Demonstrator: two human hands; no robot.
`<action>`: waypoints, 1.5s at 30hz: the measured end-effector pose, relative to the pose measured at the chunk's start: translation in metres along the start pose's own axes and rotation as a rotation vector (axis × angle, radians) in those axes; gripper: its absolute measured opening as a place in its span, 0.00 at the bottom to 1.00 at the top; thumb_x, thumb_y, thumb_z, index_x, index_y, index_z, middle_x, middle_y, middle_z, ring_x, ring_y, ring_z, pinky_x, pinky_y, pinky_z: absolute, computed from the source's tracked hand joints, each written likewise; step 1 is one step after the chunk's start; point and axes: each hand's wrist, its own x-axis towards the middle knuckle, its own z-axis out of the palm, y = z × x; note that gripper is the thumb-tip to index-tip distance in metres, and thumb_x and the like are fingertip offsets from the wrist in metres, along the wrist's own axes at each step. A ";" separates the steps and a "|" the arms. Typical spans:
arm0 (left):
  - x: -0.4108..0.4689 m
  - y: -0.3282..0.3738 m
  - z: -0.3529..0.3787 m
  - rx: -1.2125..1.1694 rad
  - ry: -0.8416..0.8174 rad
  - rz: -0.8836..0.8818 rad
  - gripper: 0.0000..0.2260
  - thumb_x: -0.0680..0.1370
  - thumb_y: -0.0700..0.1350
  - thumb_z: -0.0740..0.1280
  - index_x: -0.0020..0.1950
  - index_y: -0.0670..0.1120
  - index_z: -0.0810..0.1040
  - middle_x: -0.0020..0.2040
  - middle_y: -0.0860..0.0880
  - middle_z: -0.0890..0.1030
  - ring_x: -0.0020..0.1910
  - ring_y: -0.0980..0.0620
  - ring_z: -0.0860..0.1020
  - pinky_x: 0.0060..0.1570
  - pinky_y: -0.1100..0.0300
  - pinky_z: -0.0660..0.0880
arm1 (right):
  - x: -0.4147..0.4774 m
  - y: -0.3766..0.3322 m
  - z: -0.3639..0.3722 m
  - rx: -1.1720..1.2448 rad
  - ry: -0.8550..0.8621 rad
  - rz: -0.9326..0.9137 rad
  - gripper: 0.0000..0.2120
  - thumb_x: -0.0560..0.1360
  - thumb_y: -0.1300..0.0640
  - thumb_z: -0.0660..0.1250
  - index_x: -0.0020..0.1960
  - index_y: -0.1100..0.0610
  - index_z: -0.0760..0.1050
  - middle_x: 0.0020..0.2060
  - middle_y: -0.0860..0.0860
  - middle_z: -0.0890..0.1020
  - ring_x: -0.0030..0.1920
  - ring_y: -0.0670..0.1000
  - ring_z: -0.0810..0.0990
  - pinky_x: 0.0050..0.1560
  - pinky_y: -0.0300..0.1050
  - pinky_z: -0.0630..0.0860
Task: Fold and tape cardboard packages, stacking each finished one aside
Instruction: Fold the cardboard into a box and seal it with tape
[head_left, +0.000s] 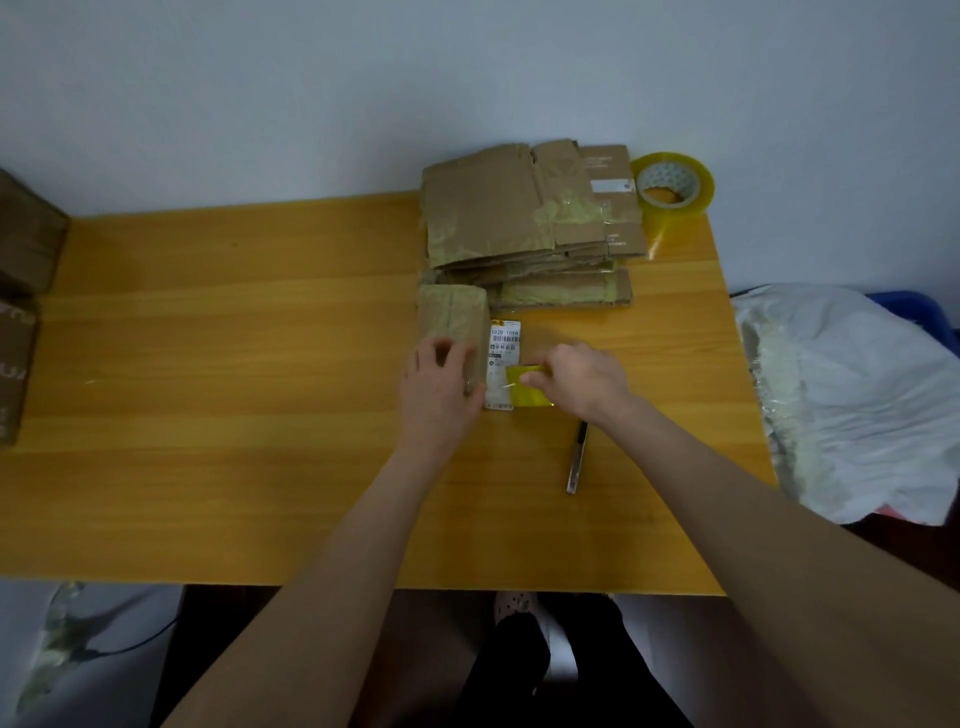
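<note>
A small brown cardboard package (453, 314) lies on the wooden yellow desk (234, 338), a little toward 1 o'clock from the desk's middle. Its long axis runs about 12 to 6 o'clock, the far end pointing at the wall. The brown top carries a glossy band of clear tape along its length. A white shipping label with a barcode (503, 345) runs the same way along its right side.

The left hand (439, 374) lies on the near half of the package with its fingers bent over the top, holding it down. It hides the near end. The right hand (582, 379) pinches a strip of yellow transparent tape (531, 391) between thumb and fingertips at the label's near end. I cannot tell how far the package reaches to the right of the label, where its colour merges with the desk.

At 12 o'clock of the package, just beside it, sits a stack of flattened brown cardboard pieces with tape patches (498, 213). A roll of yellowish packing tape (672, 189) stands at 2 o'clock by the wall. A slim dark and silver tool (577, 457), a cutter or a pen, lies at 5 o'clock, partly under the right wrist. A crumpled white plastic bag (857, 395) lies at 3 o'clock, off the desk. Brown cardboard boxes (26, 239) at 9 o'clock are cut off by the edge.
</note>
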 end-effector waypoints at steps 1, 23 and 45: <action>0.001 0.000 -0.001 0.010 -0.021 0.001 0.21 0.74 0.48 0.70 0.66 0.47 0.73 0.63 0.43 0.69 0.62 0.43 0.69 0.60 0.49 0.71 | 0.000 0.000 0.001 0.037 0.030 0.020 0.21 0.80 0.42 0.58 0.70 0.47 0.70 0.62 0.55 0.77 0.64 0.56 0.72 0.60 0.51 0.70; -0.003 0.007 -0.004 0.102 -0.030 0.033 0.19 0.79 0.51 0.62 0.69 0.47 0.72 0.68 0.44 0.70 0.65 0.44 0.69 0.62 0.49 0.71 | -0.046 0.046 0.095 0.533 0.146 0.490 0.12 0.76 0.56 0.65 0.37 0.61 0.77 0.32 0.55 0.80 0.33 0.54 0.78 0.31 0.43 0.73; -0.020 0.016 -0.001 -0.357 0.170 -0.121 0.12 0.80 0.41 0.64 0.60 0.37 0.79 0.59 0.44 0.80 0.58 0.48 0.78 0.59 0.60 0.71 | 0.021 -0.015 -0.007 -0.078 0.062 -0.130 0.25 0.80 0.43 0.56 0.75 0.50 0.61 0.72 0.54 0.68 0.72 0.56 0.64 0.72 0.54 0.60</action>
